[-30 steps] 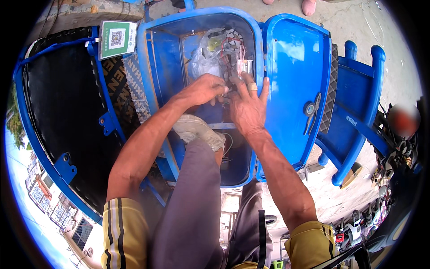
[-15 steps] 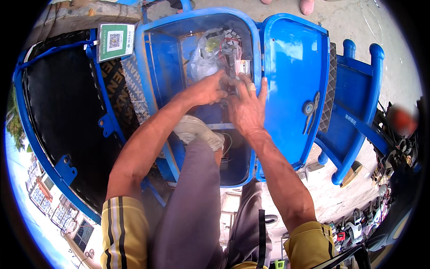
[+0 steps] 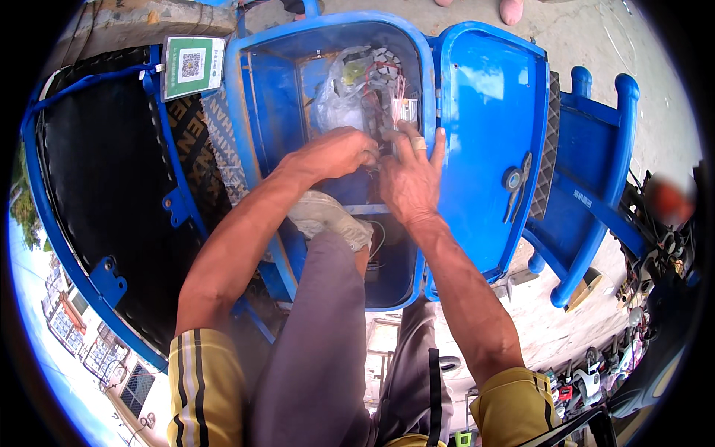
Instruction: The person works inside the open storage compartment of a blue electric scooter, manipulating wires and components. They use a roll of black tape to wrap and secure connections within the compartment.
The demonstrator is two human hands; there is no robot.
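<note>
Inside an open blue box point(image 3: 428, 74) lie a clear plastic bag point(image 3: 335, 104), bundled red and pale wires point(image 3: 398, 86) and a small silver unit point(image 3: 404, 110). My left hand point(image 3: 339, 155) has its fingers curled closed near the wires, around something too small to make out. My right hand point(image 3: 410, 179), with a tan band on one finger, is beside it, little finger raised, other fingers bent among the wires; what they pinch is hidden. My shoed foot point(image 3: 320, 212) rests in the box's near left part, below my left hand.
The blue lid point(image 3: 484, 127) lies open right, with pliers point(image 3: 525, 179) and a tape roll point(image 3: 512, 179). A black padded panel point(image 3: 112, 194) and a green card point(image 3: 171, 67) are left. A blue frame point(image 3: 596, 194) and parked scooters point(image 3: 592, 380) are right; someone's feet point(image 3: 512, 11) show above.
My left hand's fingers rose slightly half a second ago and are now lower and more curled. My right hand has stayed almost still.
</note>
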